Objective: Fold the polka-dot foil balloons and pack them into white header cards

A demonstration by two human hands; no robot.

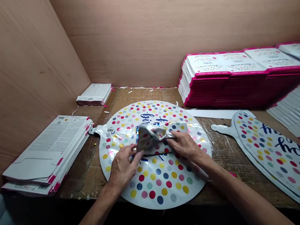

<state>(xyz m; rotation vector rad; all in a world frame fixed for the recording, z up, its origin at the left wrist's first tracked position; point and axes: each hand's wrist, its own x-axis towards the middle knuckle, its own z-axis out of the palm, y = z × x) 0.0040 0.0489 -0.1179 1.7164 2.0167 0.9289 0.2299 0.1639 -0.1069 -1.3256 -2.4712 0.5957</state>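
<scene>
Plain wooden walls [181, 17] are enclosing a scuffed brown table [86, 174], where a flat, round white balloon [159, 171] with colourful dots and blue lettering is lying, its near edge reaching past the table's front. A folded spotted sheet [157, 141], partly crumpled, is resting on the middle of the balloon, and a person's two bare hands are working at it. The left hand [124, 165] is bringing thumb and fingers close together at the sheet's left end; whether they are pinching it, I cannot tell. The right hand [185, 144] is pinching the sheet's raised fold at its right end. To the balloon's left, a stack of printed cards [51, 150] is sitting, with a smaller stack [95, 93] behind and left of the balloon. Behind and right of the balloon, pink-edged packets [234, 73] are standing in piles. To its right, more spotted balloons [282, 152] are overlapping.
</scene>
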